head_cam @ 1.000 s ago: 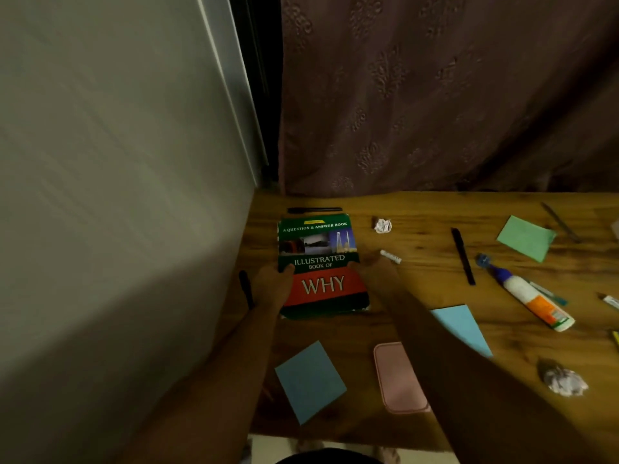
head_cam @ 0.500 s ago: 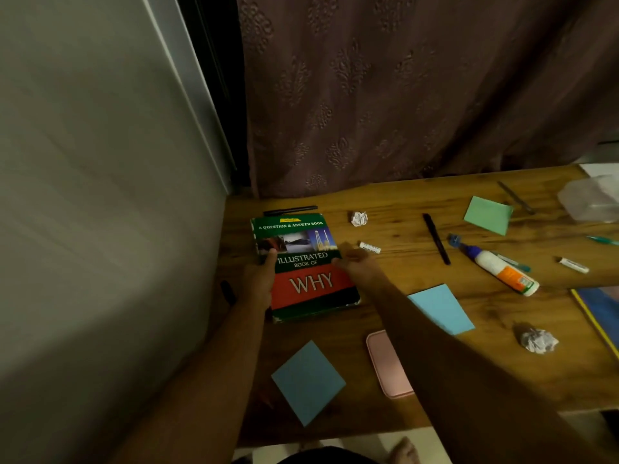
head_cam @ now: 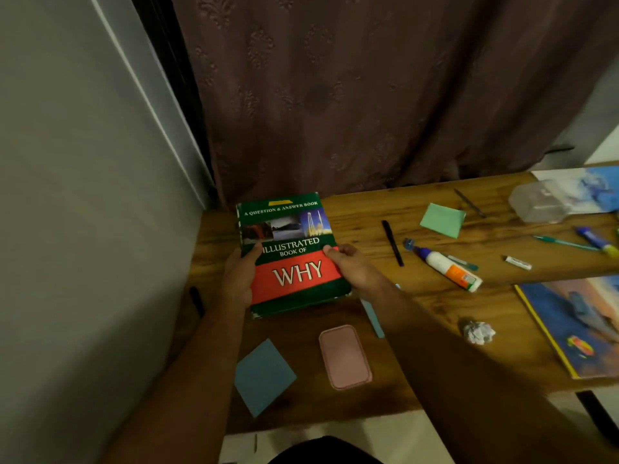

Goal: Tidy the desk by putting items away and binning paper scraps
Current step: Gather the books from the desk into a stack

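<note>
A green and red book (head_cam: 291,229) titled "Illustrated Book of Why" is held up off the wooden desk (head_cam: 418,296), tilted toward me. My left hand (head_cam: 239,279) grips its left edge, thumb on the cover. My right hand (head_cam: 355,269) grips its right edge, thumb on the cover too. A crumpled white paper ball (head_cam: 479,332) lies on the desk to the right. Blue paper squares lie near the front edge (head_cam: 263,376) and under my right forearm (head_cam: 373,318). A green paper square (head_cam: 442,219) lies further back.
A pink case (head_cam: 345,356), a black pen (head_cam: 392,242), a glue bottle (head_cam: 449,269), a teal pen (head_cam: 562,242), a small white piece (head_cam: 517,262), a clear plastic box (head_cam: 539,202) and a picture book (head_cam: 576,323) lie on the desk. A wall stands left, a curtain behind.
Both hands have lifted the book off the desk and tilted it toward me. The camera has swung right, showing more of the desk's right side.
</note>
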The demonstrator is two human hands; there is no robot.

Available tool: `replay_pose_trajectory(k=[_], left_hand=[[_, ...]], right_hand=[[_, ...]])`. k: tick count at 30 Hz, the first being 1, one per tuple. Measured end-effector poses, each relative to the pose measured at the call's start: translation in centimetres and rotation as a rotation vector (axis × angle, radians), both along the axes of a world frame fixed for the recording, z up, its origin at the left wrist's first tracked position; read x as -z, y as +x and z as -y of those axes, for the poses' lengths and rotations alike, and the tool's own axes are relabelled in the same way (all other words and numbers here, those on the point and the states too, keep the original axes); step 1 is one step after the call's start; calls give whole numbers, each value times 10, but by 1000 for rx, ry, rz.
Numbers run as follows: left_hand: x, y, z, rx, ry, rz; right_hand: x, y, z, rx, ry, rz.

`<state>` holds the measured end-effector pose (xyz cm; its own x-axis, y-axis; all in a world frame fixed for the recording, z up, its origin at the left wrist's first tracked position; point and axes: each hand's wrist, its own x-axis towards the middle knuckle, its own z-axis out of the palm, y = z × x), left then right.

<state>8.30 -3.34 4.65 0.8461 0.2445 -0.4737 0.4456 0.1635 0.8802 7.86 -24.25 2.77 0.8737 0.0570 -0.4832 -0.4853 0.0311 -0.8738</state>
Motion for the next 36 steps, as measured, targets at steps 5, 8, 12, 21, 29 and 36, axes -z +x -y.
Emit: replay_pose_trajectory(k=[5, 8, 12, 21, 29, 36], left_hand=[[-10, -8, 85, 99, -58, 71], [-10, -13, 148, 195, -90, 88], [-5, -23, 236, 351, -140, 78], [3, -44, 398, 746, -56, 41], [21, -30, 483, 1087, -5, 16], [43, -1, 539, 1272, 255, 93]], right_hand=[[-20, -19, 76, 96, 10, 44], [-24, -40, 139, 188, 5, 52], [-23, -80, 221, 323, 6, 59], [-6, -170, 348, 726, 28, 7], [19, -205, 396, 897, 20, -73], [32, -213, 417, 863, -42, -237]])
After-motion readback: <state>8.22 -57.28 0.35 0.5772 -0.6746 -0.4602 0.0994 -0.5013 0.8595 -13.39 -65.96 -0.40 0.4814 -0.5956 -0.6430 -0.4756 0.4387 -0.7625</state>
